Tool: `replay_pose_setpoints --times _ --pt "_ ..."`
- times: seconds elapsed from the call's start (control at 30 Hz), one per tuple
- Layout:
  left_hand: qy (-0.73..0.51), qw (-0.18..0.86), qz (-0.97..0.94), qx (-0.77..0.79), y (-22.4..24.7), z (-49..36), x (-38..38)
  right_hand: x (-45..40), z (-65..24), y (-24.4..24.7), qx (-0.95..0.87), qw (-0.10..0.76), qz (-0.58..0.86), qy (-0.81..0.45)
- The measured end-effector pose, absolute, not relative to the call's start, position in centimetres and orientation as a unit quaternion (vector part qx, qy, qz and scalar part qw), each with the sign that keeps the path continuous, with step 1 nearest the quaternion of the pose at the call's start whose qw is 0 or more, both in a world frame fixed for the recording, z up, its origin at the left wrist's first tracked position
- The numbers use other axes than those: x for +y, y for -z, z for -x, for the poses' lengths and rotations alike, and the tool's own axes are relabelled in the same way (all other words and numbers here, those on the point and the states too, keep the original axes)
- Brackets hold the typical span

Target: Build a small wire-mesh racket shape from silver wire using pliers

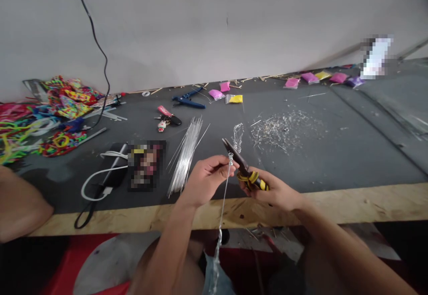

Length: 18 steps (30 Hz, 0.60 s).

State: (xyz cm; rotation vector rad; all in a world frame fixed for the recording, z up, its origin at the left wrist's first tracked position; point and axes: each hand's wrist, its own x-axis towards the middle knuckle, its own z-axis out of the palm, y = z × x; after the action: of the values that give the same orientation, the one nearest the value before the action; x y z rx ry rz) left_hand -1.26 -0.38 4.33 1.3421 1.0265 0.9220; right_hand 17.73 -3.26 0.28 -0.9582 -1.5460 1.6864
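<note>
My left hand pinches a thin silver wire near its upper end; the wire hangs down past the table's wooden edge toward my lap. My right hand grips pliers by their yellow-and-black handles. The dark jaws point up and left and meet the wire just above my left fingers. A crumpled bit of clear wire or foil lies on the table right behind the jaws.
A bundle of straight silver wires lies left of my hands. Wire clippings are scattered at right. Blue pliers, keys, small coloured bags, a colourful pile, and a white cable sit on the grey table. Another person's arm rests at left.
</note>
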Motion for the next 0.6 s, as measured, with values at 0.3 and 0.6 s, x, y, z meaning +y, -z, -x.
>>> replay_pose_setpoints --times 0.3,0.6 --pt "-0.276 0.537 -0.647 0.466 -6.0 3.5 -0.1 -2.5 -19.3 -1.0 -0.699 0.224 0.404 -0.546" --pt "-0.195 0.382 -0.719 0.547 -6.5 4.2 0.3 -1.4 -20.0 -0.6 -0.766 0.187 0.462 -0.406"
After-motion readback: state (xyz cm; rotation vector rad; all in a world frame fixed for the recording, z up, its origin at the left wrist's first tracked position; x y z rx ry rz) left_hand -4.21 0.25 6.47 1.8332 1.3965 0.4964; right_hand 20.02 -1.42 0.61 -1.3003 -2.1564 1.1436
